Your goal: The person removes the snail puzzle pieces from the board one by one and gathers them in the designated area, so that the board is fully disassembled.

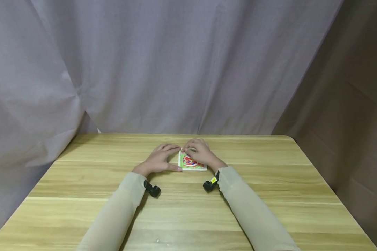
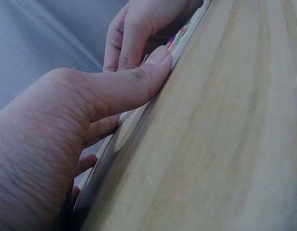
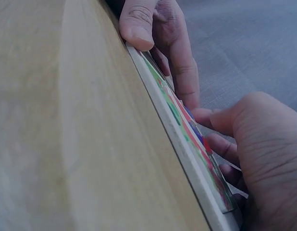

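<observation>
A small flat picture board (image 1: 193, 167) with a white border lies on the table, printed in green, red and blue. My left hand (image 1: 158, 160) holds its left side, thumb at the near corner and fingers at the far one. My right hand (image 1: 199, 151) is bent over the far part of the board. In the right wrist view, the right thumb (image 3: 216, 119) and fingers come close to raised red and blue bits (image 3: 201, 134) of the picture. Whether they pinch one is not clear, as the hand covers part of the board.
The wooden table (image 1: 169, 209) runs to a grey curtain (image 1: 150, 69) behind its far edge. A darker curtain (image 1: 361, 104) hangs at the right. Both wrists carry small black cameras (image 1: 153, 190) on the inner side of the pale sleeves.
</observation>
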A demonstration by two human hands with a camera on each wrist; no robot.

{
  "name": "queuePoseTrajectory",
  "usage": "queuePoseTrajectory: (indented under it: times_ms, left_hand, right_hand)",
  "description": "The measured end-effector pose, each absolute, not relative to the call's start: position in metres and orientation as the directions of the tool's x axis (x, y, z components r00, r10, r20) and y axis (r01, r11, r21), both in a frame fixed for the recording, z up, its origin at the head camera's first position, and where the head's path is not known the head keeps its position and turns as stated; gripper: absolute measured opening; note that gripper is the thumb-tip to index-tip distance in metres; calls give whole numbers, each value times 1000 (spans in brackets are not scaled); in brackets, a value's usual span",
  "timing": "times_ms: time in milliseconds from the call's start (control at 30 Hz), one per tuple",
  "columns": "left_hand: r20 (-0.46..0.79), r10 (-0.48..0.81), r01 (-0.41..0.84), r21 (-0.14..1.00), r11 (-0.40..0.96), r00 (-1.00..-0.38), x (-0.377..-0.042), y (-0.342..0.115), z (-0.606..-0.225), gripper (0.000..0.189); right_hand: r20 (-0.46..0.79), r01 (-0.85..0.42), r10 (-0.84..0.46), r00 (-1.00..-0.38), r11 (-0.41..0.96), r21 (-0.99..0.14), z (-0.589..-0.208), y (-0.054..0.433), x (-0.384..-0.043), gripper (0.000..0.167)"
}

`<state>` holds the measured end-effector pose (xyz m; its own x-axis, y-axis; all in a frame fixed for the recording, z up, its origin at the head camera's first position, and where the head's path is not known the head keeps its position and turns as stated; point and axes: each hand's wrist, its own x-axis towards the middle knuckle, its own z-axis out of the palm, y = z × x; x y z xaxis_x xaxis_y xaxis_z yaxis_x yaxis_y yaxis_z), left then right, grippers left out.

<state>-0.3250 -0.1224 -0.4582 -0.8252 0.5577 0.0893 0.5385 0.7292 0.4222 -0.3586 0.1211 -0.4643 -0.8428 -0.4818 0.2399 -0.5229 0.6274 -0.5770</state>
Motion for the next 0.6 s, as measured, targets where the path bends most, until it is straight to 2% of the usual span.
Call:
queuePoseTrajectory:
  times_ms: [600]
  left_hand:
    - [83, 555, 534, 419, 734, -828, -328, -123, -460, 100]
  right_hand:
    - [239, -517, -477, -846, 620, -591, -460, 127, -361, 25]
